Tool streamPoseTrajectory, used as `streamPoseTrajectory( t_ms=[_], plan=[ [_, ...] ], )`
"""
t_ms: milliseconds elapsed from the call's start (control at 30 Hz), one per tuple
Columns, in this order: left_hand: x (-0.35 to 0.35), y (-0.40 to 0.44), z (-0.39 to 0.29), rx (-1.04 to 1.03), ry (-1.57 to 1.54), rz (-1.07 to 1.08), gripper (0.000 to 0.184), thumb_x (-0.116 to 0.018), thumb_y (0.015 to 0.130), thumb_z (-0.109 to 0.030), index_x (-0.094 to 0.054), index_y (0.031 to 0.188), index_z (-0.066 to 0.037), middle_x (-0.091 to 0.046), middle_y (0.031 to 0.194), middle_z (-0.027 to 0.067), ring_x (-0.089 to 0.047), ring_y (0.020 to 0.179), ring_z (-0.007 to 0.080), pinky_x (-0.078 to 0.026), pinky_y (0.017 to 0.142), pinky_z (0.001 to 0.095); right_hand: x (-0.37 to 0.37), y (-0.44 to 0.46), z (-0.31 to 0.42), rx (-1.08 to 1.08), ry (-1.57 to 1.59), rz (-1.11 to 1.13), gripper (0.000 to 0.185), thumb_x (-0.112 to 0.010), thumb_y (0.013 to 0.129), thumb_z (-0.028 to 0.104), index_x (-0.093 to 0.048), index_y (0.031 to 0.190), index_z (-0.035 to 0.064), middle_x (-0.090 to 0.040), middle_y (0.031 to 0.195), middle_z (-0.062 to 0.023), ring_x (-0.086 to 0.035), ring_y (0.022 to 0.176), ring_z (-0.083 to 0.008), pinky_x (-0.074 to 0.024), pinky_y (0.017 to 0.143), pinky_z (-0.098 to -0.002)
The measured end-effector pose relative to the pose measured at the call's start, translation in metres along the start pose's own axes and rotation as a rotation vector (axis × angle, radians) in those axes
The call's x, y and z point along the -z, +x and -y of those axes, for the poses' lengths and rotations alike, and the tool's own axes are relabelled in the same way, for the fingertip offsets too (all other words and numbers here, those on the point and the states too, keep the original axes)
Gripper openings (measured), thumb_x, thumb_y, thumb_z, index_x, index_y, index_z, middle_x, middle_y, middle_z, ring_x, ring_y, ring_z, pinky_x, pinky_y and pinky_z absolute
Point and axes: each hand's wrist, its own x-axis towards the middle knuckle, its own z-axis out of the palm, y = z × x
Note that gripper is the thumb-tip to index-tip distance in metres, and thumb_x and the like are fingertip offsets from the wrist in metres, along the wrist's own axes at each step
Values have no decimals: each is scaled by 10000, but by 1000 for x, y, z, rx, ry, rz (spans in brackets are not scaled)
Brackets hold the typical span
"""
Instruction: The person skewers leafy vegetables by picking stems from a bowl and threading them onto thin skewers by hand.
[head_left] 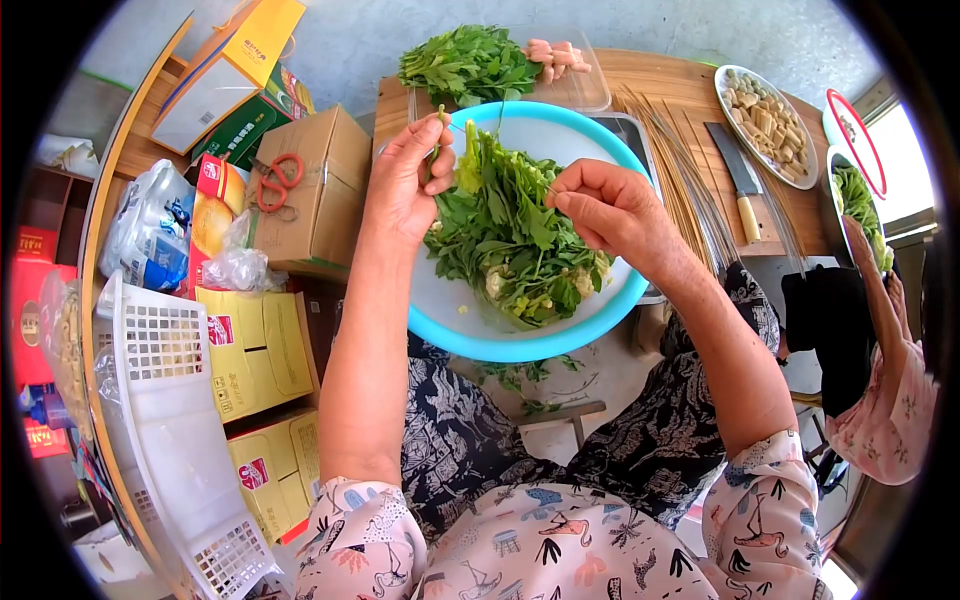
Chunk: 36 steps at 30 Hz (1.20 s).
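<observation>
A white basin with a turquoise rim [478, 349] holds a heap of leafy greens [510, 225] with pale stems. Above its left part, my left hand [412, 175] is closed round a thin green stem [440, 125] that pokes up past the fingertips. My right hand [610, 210] is over the basin's right part, thumb and forefinger pinched together beside the leaves; what they hold, if anything, is too small to make out. More greens [470, 65] lie behind the basin, next to pink pieces [557, 60] in a clear tray [592, 85].
Skewers [675, 170], a knife [735, 165] and an oval plate of cut food [730, 95] lie to the right. Another person's arm [880, 300] reaches a bowl of greens [856, 200]. Red scissors [280, 183] rest on a cardboard box [335, 195]; a white basket [170, 430] stands left.
</observation>
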Motion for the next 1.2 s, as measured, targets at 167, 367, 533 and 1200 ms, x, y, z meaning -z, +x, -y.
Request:
streamPoseTrajectory(
  t_ms=[167, 367, 533, 1200],
  plan=[
    [2, 0, -1, -11, 39, 6, 204, -634, 877, -179, -599, 1008, -27, -581, 819, -1, -426, 579, 50, -287, 415, 165, 1, 0, -1, 13, -3, 6, 114, -550, 903, 97, -564, 842, 2, -451, 548, 50, -375, 464, -22, -279, 414, -205],
    [4, 0, -3, -18, 58, 29, 196, -639, 872, -169, -611, 998, -21, -581, 819, 10, -427, 568, 47, -283, 419, 165, 1, -2, 3, -18, -17, 9, 110, -551, 903, 93, -565, 848, 0, -452, 550, 48, -374, 464, -23, -279, 413, -205],
    [4, -1, -5, -16, 75, 32, 193, -635, 874, -169, -611, 994, -20, -580, 815, 11, -426, 568, 45, -284, 420, 164, 2, -1, 0, -15, 18, 19, 111, -555, 905, 95, -566, 850, 0, -456, 559, 48, -378, 470, -23, -279, 413, -200],
    [-1, -6, -2, 50, 114, 105, 137, -648, 852, -104, -627, 967, -31, -591, 775, 11, -463, 566, 59, -315, 453, 201, 0, 1, 3, -52, 46, 10, 120, -556, 907, 110, -579, 865, -1, -455, 556, 47, -370, 464, -24, -271, 412, -197]
  ],
)
